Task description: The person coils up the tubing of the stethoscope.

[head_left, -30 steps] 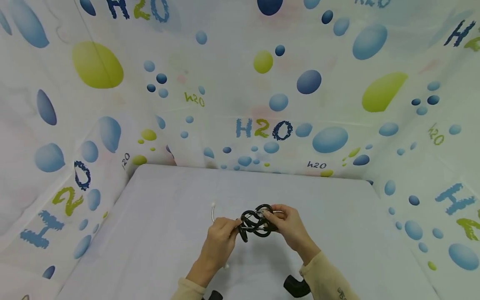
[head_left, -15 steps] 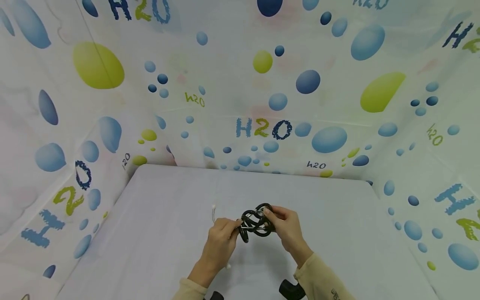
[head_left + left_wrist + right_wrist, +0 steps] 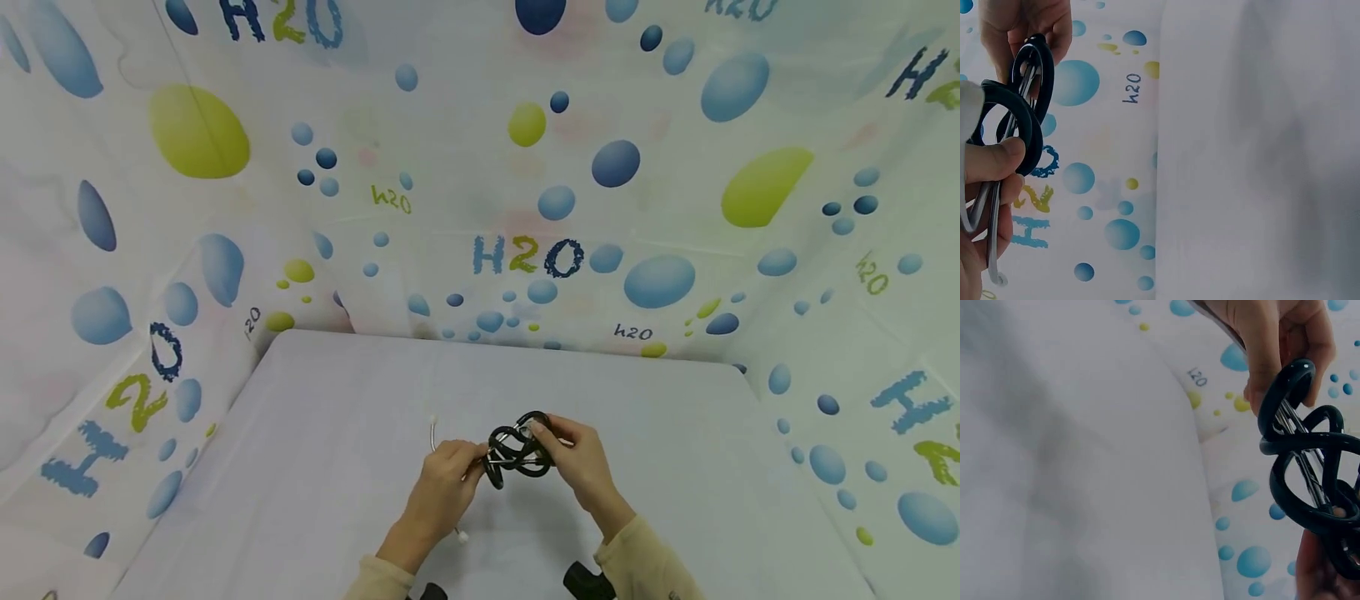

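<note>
A stethoscope with black tubing [image 3: 534, 472] looped into a tangled bundle is held up over the white table between both hands. My left hand [image 3: 444, 487] pinches its left side, where metal ear tubes [image 3: 994, 231] run past the fingers. White ear tips [image 3: 462, 537] stick out above and below that hand. On the opposite side, my right hand [image 3: 585, 462] grips the bundle, thumb on top near a shiny metal part. In the right wrist view, black loops [image 3: 1329, 441] wrap around the straight metal tubes, and the right fingers [image 3: 1311, 565] are partly hidden behind them.
The white table [image 3: 337, 400] spreads out under and around the hands. Behind it and at both sides hangs a sheet [image 3: 450, 167] printed with bubbles and "H2O". Dark curved pieces [image 3: 587, 581] show by the sleeves at the bottom edge.
Both hands and the stethoscope have shifted slightly right and down in the head view. The lower ear tip shows more clearly below the left hand. Both grips stay the same.
</note>
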### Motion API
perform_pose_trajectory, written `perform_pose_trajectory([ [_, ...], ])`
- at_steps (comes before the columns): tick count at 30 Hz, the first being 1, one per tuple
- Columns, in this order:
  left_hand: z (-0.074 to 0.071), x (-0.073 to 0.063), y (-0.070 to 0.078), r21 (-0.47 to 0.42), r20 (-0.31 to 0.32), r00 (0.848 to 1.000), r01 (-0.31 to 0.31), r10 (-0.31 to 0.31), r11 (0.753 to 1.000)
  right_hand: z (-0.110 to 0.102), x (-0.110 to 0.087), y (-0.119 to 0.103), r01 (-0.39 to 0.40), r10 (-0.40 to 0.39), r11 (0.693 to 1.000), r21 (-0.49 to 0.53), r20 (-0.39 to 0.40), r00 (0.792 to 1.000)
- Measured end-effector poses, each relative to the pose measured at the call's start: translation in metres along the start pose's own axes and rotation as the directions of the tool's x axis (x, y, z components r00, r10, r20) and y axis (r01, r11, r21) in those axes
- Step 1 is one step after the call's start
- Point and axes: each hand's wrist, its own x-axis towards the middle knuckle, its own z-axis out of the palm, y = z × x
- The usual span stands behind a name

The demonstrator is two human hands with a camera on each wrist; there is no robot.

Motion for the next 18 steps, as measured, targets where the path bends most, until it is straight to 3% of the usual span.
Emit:
perform_pose_trajectory([
  [2,0.000,-0.001,0.000,-0.002,0.019,1.000,0.010,-0.010,1.000,-0.003,0.000,0.002,0.031,-0.031,0.996,-0.081,-0.003,1.000],
  [5,0.000,-0.002,-0.001,-0.005,0.039,0.999,0.017,-0.017,1.000,-0.005,-0.001,0.006,0.046,-0.044,0.992,-0.120,0.021,0.999],
  [10,-0.003,-0.006,-0.005,-0.021,0.120,0.991,0.071,-0.068,0.997,-0.007,-0.002,0.013,0.014,-0.010,0.999,-0.039,0.113,0.994],
  [14,-0.005,-0.010,-0.006,-0.010,0.174,0.977,0.129,-0.125,0.992,-0.012,-0.001,0.017,-0.004,0.012,0.999,-0.033,0.243,0.970],
  [18,-0.006,-0.011,-0.004,-0.009,0.183,0.976,0.118,-0.115,0.993,-0.020,0.000,0.017,-0.048,0.055,0.998,-0.030,0.335,0.941],
])
